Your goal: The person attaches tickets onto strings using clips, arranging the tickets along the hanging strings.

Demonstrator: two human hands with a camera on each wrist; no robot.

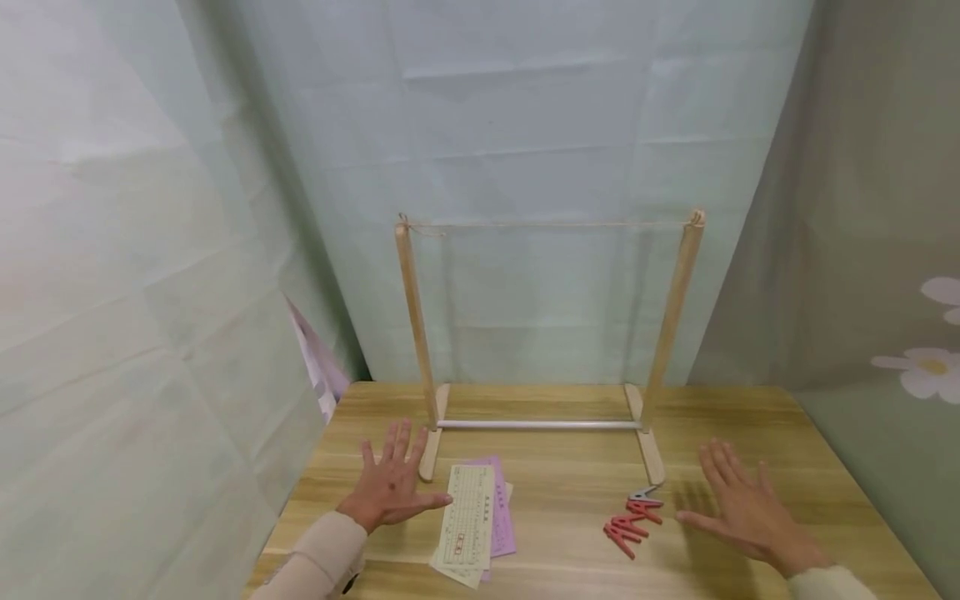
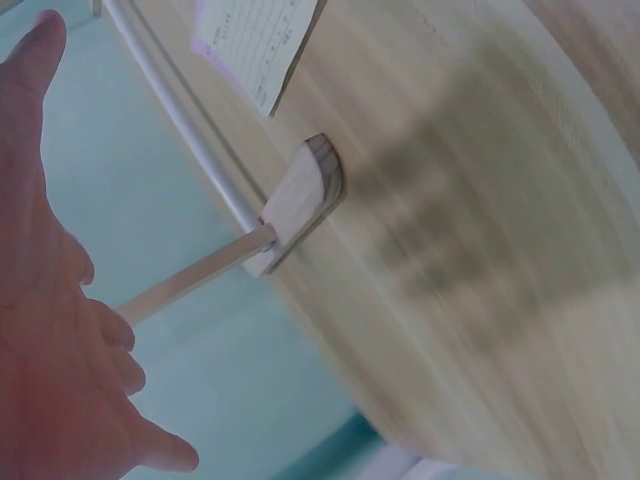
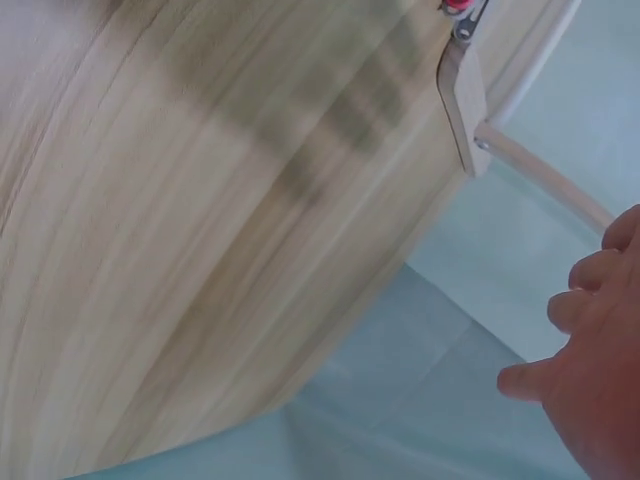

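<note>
My left hand (image 1: 392, 487) hovers with fingers spread just left of a small stack of printed paper slips (image 1: 471, 508), pale yellow over purple. It holds nothing; its thumb points toward the slips. On the other side, my right hand (image 1: 738, 504) is held above the table with straight fingers, casting a shadow. Left of it lie several red clothespins (image 1: 626, 527) and a grey clothespin (image 1: 643, 494) in a slanted row. Both wrist views show the hands raised off the wood, the left hand (image 2: 60, 330) and the right hand (image 3: 600, 350) touching nothing.
A wooden frame (image 1: 670, 325) stands at the back of the table (image 1: 562, 475). A thin string (image 1: 547, 224) joins its post tops and a white rod (image 1: 536, 425) links its feet. Fabric curtains (image 1: 525, 108) surround the table on the left, back and right.
</note>
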